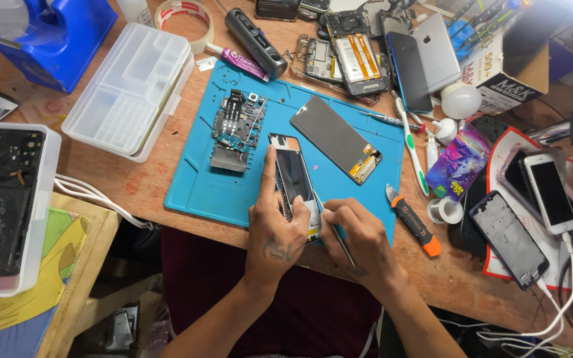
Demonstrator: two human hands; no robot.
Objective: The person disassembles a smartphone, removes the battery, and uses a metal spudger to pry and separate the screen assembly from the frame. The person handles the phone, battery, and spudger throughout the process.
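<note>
My left hand [274, 229] holds down a phone frame [293, 174] that lies on a blue work mat [200, 179], thumb stretched along the frame's left edge. My right hand [359, 237] grips thin metal tweezers [329, 229] with the tip touching the frame's lower right side. A detached phone screen [335, 138] lies face down on the mat just above. A circuit board assembly [235, 129] rests on the mat's left part.
A clear plastic parts organiser [130, 89] sits left of the mat. An orange-handled knife [414, 221], a toothbrush [411, 147], several phones [510, 235] and a solder roll [444, 211] crowd the right side. More opened phones [356, 56] lie at the back.
</note>
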